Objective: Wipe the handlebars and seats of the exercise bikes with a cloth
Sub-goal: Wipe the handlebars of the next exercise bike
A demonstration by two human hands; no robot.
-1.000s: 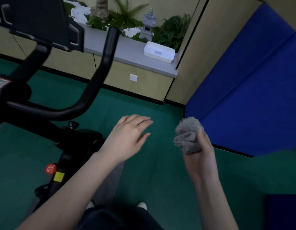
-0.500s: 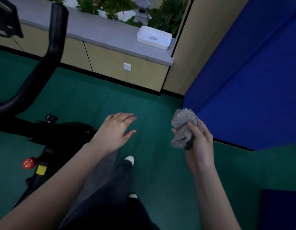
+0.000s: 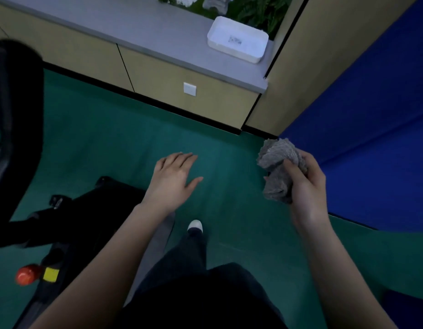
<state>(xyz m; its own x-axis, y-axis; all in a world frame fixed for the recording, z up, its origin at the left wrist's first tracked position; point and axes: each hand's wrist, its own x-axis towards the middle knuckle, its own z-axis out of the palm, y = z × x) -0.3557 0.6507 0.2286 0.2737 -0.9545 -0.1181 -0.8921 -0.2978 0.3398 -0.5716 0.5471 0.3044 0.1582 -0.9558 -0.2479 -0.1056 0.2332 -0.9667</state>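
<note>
Your right hand point(image 3: 305, 186) clamps the soft, light grey cloth point(image 3: 278, 167), bunched; left hand point(image 3: 173, 179) hovers flat, fingers apart.

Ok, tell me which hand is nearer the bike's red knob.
Left. The left hand hovers open above the floor, up and right of the red knob, beside the bike frame. The right hand is farther right, gripping the grey cloth.

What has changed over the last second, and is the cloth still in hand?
The view has swung right and down: the bike's handlebar has slid to the left edge, and a foot has stepped forward. Unchanged: the right hand still grips the bunched grey cloth, and the left hand stays open, touching nothing.
</note>
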